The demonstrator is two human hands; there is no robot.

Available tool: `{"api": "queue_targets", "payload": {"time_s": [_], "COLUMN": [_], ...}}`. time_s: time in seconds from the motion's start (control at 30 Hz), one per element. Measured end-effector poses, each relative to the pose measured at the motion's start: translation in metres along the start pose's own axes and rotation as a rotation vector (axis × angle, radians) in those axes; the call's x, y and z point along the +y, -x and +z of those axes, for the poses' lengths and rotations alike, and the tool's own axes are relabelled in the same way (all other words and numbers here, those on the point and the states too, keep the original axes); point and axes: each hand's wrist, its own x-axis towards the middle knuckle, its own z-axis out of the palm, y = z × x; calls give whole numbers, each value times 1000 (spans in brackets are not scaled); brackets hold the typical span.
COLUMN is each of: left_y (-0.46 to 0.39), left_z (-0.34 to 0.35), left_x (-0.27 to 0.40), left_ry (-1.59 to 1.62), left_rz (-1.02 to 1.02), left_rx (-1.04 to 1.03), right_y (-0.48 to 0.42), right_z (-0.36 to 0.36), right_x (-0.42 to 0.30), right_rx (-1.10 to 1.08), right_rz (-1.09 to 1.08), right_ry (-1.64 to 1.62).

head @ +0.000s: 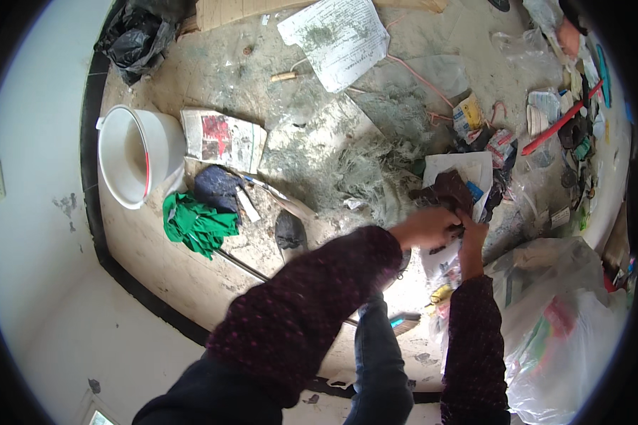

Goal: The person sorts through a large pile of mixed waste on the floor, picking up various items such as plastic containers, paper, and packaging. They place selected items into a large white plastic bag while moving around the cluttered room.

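Observation:
Both my hands meet over a dark brown cloth-like piece (453, 187), right of the picture's middle. My left hand (429, 228) reaches across from the lower left with its fingers curled on the lower part of it. Against those fingers, my right hand (473, 236) pinches the same piece from the right. What lies between the fingertips is partly hidden. Under the brown piece is a white sheet (481, 163), and a small blue packet (474, 191) shows at its right side. Loose grey-green fibres (367, 164) spread over the floor to the left.
At left stand a white bucket (167, 141), a folded newspaper (223, 139) and a crumpled green cloth (199, 226). A dark shoe (291, 231) lies nearer. Bulky clear plastic bags (553, 329) sit by my right arm. A red stick (561, 119) crosses litter at right.

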Motion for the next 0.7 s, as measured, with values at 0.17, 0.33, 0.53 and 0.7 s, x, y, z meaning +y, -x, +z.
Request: {"api": "queue_targets", "payload": {"time_s": [0.17,0.33,0.53,0.7], "left_y": [-64,-82,-62,-6], "left_z": [-180,-271,-298,-212], "left_x": [-86,-108,-111,-71], "left_ry": [-603,-1052,-985,-466], "left_rz": [-233,-231,123,74], "left_rx": [920,942,942,924], "right_y": [-54,-71,-57,10], "right_z": [-22,-15,-45,-24], "right_x": [62,105,86,4], "right_rx": [319,381,204,-63], "right_rz": [-148,-153,53,105], "right_ry": [732,686,259,-391]}}
